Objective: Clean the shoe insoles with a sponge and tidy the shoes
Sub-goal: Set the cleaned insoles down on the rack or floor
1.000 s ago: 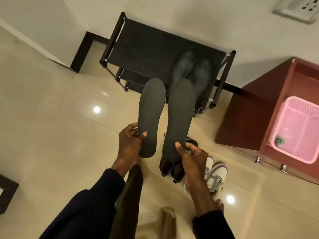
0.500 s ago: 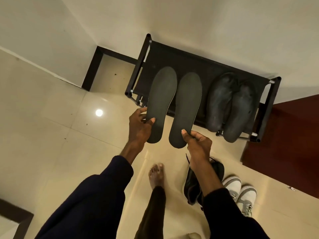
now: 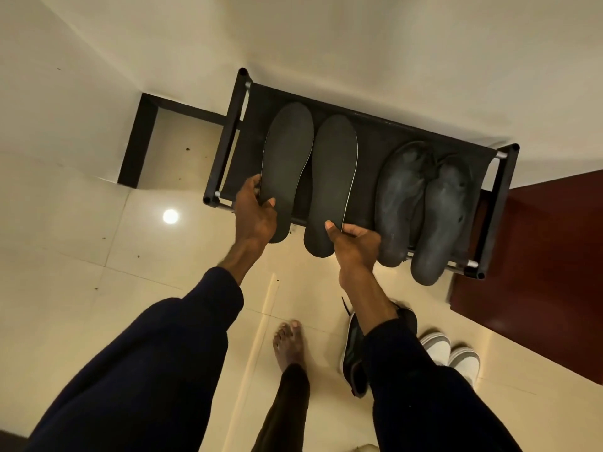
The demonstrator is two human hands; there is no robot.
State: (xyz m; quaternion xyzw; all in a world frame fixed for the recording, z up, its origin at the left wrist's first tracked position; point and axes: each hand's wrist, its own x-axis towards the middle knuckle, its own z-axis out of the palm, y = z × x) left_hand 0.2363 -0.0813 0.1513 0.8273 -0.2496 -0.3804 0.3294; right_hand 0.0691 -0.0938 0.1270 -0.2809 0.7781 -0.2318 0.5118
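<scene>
The task looks well advanced, though much of that is judgement. At the left stands the shoe rack (image 3: 225, 141), and over its top shelf the left hand (image 3: 256, 216) grips the left insole (image 3: 287, 164) by its heel end, thumb on top and fingers curled under the edge. Just beside it lies the right insole (image 3: 332, 177), pinched at its heel by the right hand (image 3: 355, 243), thumb pressed on the upper face. Both insoles point toward the wall, heels overhanging the shelf's front bar; whether they touch the shelf cannot be told. No sponge is in view, and the insole faces look plain and dark, so the wiping seems finished, or not begun; the picture does not settle which. Further right on the same shelf sits a dark pair of shoes (image 3: 401, 197). Lower right, on the floor, a black shoe (image 3: 354, 350) and white sneakers (image 3: 435, 345) wait by the person's foot. What seems left: set the insoles down or refit them, and put the floor shoes away.
</scene>
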